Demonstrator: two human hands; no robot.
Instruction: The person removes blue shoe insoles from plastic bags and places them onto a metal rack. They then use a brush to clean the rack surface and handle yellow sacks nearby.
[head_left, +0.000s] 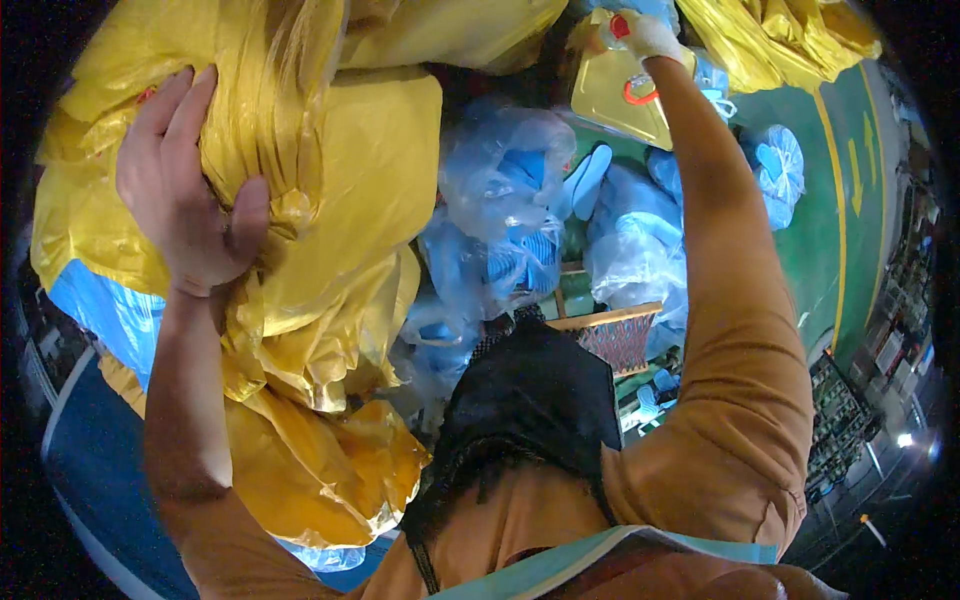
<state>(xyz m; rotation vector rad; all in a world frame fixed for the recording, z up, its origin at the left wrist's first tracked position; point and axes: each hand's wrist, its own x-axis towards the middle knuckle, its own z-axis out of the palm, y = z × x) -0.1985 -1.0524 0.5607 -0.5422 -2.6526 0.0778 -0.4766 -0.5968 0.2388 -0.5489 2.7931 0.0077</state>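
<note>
My left hand (pixel 195 200) lies flat with fingers apart on a large, full yellow plastic bag (pixel 360 180), part of a heap at my left. Farther off to the right, my right hand (pixel 645 38), which looks pale and gloved, is closed at the upper edge of a yellow flat-sided thing (pixel 610 90). Something red (pixel 620 27) shows at its fingers; what it grips is unclear. Below that hand, a red-orange loop (pixel 640 93) sits against the yellow side. Clear bags (pixel 510 170) of blue slippers (pixel 585 182) lie between my arms.
Another yellow bag (pixel 780 40) lies at the far right. A bagged blue bundle (pixel 775 165) rests on the green floor (pixel 825 240), which has yellow lines. Close to my body is a wood-edged crate (pixel 620 335). Blue plastic (pixel 110 305) shows beneath the left heap.
</note>
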